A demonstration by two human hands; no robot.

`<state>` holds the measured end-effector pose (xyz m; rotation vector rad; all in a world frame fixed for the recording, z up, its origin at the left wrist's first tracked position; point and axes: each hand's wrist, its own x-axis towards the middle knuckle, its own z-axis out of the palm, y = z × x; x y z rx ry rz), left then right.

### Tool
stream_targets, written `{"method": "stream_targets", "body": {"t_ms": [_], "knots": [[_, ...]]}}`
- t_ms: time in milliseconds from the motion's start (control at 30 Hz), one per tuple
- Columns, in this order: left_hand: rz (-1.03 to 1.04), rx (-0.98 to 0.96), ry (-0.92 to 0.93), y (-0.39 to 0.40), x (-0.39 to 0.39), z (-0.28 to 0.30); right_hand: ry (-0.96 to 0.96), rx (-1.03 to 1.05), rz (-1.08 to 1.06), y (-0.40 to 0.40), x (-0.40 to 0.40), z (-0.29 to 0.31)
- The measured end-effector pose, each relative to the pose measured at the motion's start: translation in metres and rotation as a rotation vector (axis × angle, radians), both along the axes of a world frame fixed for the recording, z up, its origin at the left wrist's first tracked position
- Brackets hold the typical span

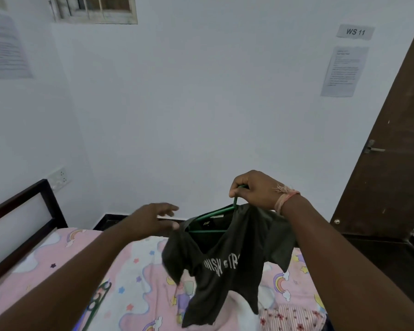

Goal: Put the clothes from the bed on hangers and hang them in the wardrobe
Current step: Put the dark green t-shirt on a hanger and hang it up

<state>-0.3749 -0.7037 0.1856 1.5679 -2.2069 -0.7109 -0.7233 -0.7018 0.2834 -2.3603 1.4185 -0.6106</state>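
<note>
A dark grey T-shirt point(225, 266) with white lettering hangs on a green hanger point(209, 215) above the bed. My right hand point(253, 189) is closed around the hanger's hook and holds it up. My left hand point(153, 219) hovers just left of the shirt's shoulder with fingers spread, holding nothing. More hangers point(98, 299) lie on the bed at the lower left, partly hidden by my left arm. A striped floral garment point(292, 317) lies on the bed at the lower right.
The bed has a pink rainbow-print sheet point(134, 278) and a dark headboard point(22, 211) at the left. A brown wooden door point(387, 163) with a metal handle stands at the right. White walls carry paper notices.
</note>
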Motion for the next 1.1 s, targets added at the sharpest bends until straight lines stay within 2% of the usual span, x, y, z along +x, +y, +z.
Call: {"method": "stream_targets", "body": {"t_ms": [67,133,200,267,367,467,533,633,700,800,867,1000,1100], "knots": [[-0.07,0.013,-0.026,0.005,-0.026,-0.01,-0.017,0.007,-0.006,0.0,0.002,-0.003],[-0.045,-0.089,-0.04,0.007,-0.044,-0.019,-0.029,0.006,-0.001,0.001,0.002,-0.002],[0.017,-0.169,0.044,0.009,-0.052,-0.026,-0.024,0.012,0.005,0.005,-0.001,0.001],[-0.001,-0.149,0.133,0.01,-0.055,-0.026,0.0,0.028,0.004,0.009,-0.007,0.002],[-0.027,-0.172,0.138,0.007,-0.07,-0.011,0.005,0.064,0.009,0.015,-0.01,0.001],[-0.023,-0.213,0.237,0.007,-0.108,0.016,0.071,0.046,0.095,0.024,0.016,-0.006],[-0.073,-0.16,0.319,0.009,-0.13,0.034,0.083,0.036,0.136,0.029,0.035,-0.013],[-0.138,0.064,0.416,0.009,-0.129,0.04,-0.04,0.035,0.099,0.031,0.032,-0.016],[-0.168,0.135,0.336,0.008,-0.114,0.028,-0.101,0.035,0.069,0.034,0.015,-0.017],[-0.137,0.064,0.116,0.006,-0.086,0.007,-0.167,0.023,0.008,0.035,-0.009,-0.019],[-0.223,0.082,0.003,0.008,-0.073,-0.001,-0.204,0.031,-0.011,0.033,-0.016,-0.02],[-0.253,-0.041,-0.021,0.013,-0.085,-0.005,-0.378,0.049,0.005,0.03,0.0,-0.022],[-0.233,-0.15,-0.136,0.015,-0.102,-0.004,-0.462,0.041,-0.053,0.026,0.008,-0.027]]}}
